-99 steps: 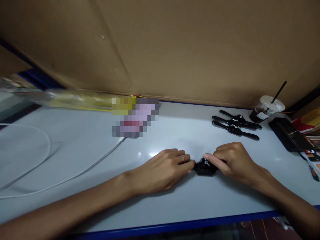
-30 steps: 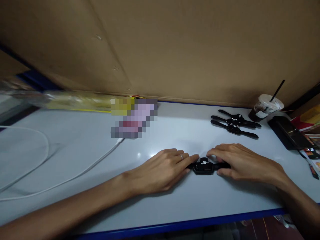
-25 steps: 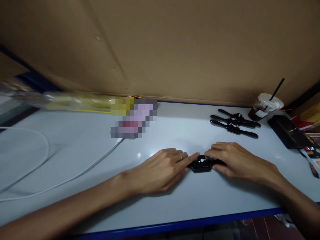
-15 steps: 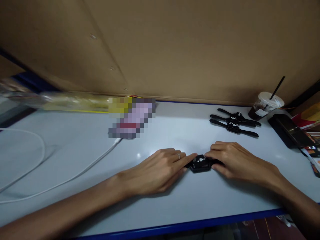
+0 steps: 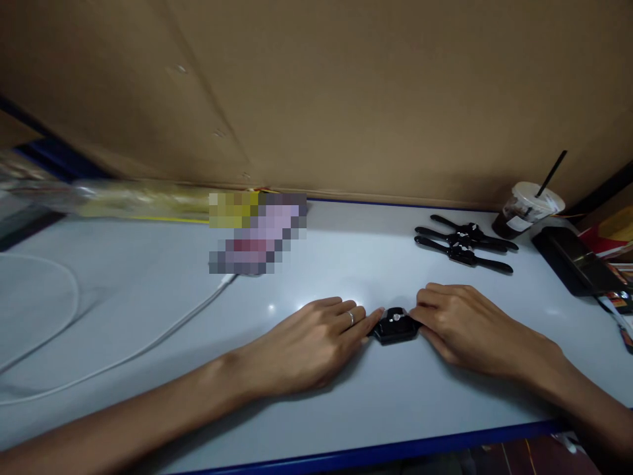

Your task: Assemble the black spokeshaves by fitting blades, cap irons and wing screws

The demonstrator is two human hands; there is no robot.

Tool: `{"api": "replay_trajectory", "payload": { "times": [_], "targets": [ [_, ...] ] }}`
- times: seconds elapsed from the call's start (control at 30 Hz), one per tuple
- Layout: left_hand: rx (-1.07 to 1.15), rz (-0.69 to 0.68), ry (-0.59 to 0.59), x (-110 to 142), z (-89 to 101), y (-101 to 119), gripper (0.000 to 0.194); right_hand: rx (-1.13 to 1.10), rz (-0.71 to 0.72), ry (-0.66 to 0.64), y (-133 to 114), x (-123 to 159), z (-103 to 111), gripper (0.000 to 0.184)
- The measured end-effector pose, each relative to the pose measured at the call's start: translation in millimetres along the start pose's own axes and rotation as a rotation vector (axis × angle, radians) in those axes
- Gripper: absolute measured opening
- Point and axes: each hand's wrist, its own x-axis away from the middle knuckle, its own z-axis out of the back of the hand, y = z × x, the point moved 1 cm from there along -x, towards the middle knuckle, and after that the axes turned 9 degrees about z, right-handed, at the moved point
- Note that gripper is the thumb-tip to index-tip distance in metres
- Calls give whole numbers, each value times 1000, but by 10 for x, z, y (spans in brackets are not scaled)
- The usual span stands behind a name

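Observation:
A small black tool (image 5: pixel 395 325) with a silver screw on its middle lies flat on the white table (image 5: pixel 346 264). My left hand (image 5: pixel 316 340), a ring on one finger, covers its left handle, fingers curled down over it. From the other side my right hand (image 5: pixel 462 323) lies over the right handle, fingers bent and pressing. Only the tool's central block shows between the two hands.
Three more black two-handled tools (image 5: pixel 462 245) lie at the back right. Beside them stand a lidded drink cup with a straw (image 5: pixel 525 210) and a black box (image 5: pixel 571 260). A white cable (image 5: pixel 148 343) curves across the left. Cardboard (image 5: pixel 346 99) walls the back.
My right hand went from pinching the screw to lying flat over the handle. Both hands and the tool shifted slightly left and toward me.

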Motion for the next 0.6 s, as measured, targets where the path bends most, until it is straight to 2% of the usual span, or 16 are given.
{"api": "replay_trajectory", "payload": {
  "times": [0.3,0.43,0.6],
  "targets": [
    [23,9,-6,-6,24,-4,37,-22,-38,-18,2,-12,20,24],
    [23,11,-5,-14,30,-1,36,-95,-72,8,22,6,35,28],
    [19,-3,4,-17,35,6,37,-170,-50,75,29,-4,69,23]
  ]
}}
